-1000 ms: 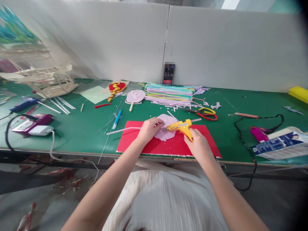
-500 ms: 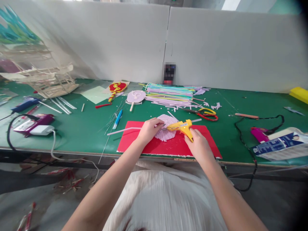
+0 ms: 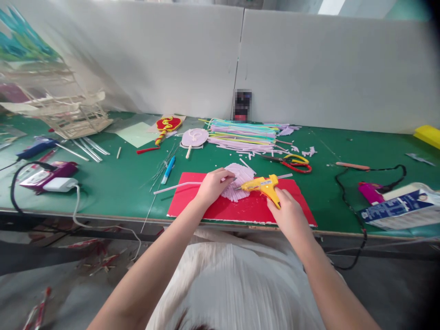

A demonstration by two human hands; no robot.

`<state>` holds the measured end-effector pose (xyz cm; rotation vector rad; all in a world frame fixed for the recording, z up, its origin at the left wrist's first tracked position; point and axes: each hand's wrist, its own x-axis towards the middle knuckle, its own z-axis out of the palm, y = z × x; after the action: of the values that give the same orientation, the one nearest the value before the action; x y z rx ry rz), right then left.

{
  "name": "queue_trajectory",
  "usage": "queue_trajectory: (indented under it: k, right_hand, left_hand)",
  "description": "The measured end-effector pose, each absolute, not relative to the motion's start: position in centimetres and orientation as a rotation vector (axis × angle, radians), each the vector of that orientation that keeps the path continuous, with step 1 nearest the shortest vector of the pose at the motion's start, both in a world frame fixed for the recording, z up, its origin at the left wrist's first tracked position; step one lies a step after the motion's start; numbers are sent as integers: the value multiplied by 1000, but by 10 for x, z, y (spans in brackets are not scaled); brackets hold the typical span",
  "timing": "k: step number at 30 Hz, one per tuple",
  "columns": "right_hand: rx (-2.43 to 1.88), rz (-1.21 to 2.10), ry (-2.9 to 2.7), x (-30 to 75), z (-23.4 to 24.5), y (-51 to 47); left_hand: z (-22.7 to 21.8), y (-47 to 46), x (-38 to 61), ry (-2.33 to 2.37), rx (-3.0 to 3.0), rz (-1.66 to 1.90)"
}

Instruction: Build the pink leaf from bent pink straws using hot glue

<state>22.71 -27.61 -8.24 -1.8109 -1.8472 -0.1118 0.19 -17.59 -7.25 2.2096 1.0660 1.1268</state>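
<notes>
On the red board lies a lilac round piece covered with rows of fuzzy strips. My left hand rests at its left side, fingers pinched on a lilac pipe cleaner whose long end sticks out to the left past the board. In my right hand is a yellow glue gun, gripped by its handle, a clear glue stick jutting from its back. Its nozzle points left over the round piece, just right of my left fingertips. The pinched end of the pipe cleaner is hidden by my fingers.
Behind the board lie a pile of coloured pipe cleaners, red-and-yellow scissors and a lilac fan shape. A blue pen-like tool lies left. Power strips with cables and a carton flank the workspace.
My right hand has drawn the glue gun slightly right and down, its nozzle moving away from my left fingertips. My left hand stays almost where it was.
</notes>
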Motion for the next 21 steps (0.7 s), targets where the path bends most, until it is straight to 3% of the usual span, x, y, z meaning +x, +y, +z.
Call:
queue_trajectory:
  k: [21]
  right_hand:
    - [-1791, -140, -1893, 232, -80, -292]
  left_hand:
    - [-72, -177, 1, 1038, 2230, 1138]
